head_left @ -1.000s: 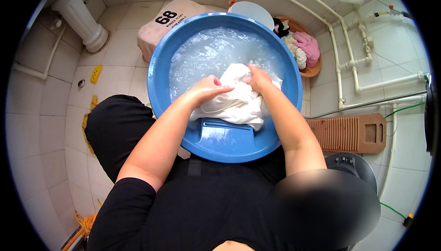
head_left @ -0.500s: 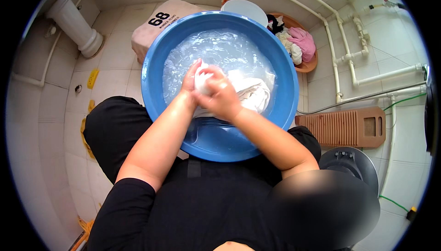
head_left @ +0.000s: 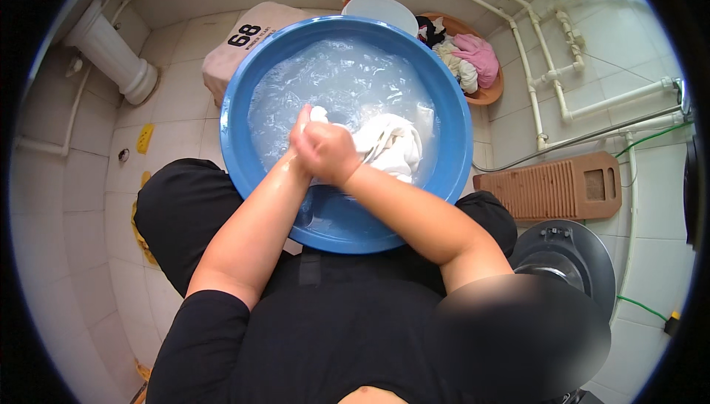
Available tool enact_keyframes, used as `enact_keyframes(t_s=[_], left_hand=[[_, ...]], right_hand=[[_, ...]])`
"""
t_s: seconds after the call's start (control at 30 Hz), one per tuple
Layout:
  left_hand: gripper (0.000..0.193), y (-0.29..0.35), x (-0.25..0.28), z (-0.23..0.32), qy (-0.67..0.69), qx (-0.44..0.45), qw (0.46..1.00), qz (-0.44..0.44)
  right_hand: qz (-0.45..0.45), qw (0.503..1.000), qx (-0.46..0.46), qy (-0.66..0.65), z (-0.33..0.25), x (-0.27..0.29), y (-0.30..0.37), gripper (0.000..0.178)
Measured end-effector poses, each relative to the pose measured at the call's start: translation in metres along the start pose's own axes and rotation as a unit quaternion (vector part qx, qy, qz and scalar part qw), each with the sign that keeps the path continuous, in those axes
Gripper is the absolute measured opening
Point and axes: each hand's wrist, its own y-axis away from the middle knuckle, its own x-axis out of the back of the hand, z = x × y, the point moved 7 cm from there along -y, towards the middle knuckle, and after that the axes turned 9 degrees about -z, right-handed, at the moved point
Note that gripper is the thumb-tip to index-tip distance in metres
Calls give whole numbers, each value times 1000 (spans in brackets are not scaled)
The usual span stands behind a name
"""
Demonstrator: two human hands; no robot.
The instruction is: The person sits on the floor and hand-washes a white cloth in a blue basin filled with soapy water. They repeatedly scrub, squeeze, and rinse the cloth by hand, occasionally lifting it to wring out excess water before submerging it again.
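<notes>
A large blue basin [head_left: 235,149] of cloudy water sits in front of me, with a bunched white cloth [head_left: 388,141] partly under the water at its right. Over the middle of the basin, my left hand [head_left: 300,132] is closed around a white bit of cloth that pokes out above the fingers. Pressed against it, my right hand [head_left: 329,154] is curled into a fist on the same cloth and hides most of it. Whether this bit joins the bunched cloth behind the right hand cannot be made out.
Beyond the basin stand a cloth-covered block [head_left: 255,41], a pale round tub [head_left: 381,13] and an orange-brown basin [head_left: 488,96] of clothes. To the right lie a brown washboard [head_left: 547,188] and a dark round-lidded object [head_left: 592,256]. White pipes [head_left: 558,101] run along the walls.
My hands have shifted slightly left and down, and the right one has closed into a tighter fist over the left. Less of the held cloth shows. The whole view has shifted a little.
</notes>
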Motion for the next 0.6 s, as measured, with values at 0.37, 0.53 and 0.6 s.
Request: enact_keyframes(t_s=[0.37,0.53,0.6], left_hand=[[42,-55,77,4,68,-41,984,159],[53,-62,57,-2,105,-19,994,25],[59,-55,33,2,123,1,991,-59]], right_hand=[[-190,934,-299,36,189,22,11,47],[-242,849,-365,294,180,35,6,51],[-187,948,-231,115,156,14,-5,42]])
